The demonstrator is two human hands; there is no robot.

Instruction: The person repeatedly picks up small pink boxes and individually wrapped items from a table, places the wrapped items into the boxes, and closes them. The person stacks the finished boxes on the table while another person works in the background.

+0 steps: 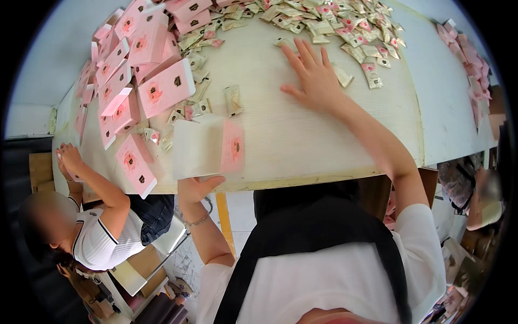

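At the table's near edge, my left hand [197, 189] holds an open pink-and-white box [233, 146], its pale interior [197, 148] facing up; some of the fingers are hidden beneath it. My right hand [313, 78] is open, fingers spread over the tabletop, fingertips beside small cream-and-pink sachets [372, 75] heaped at the far side. A single sachet [343, 75] lies just right of that hand, and another [233, 100] sits above the open box.
Pink boxes [164, 89] pile on the table [377, 129] at left, with more [469, 70] at far right. A co-worker [108, 232] sits at left, hands at the table edge; another person [480, 200] is at right.
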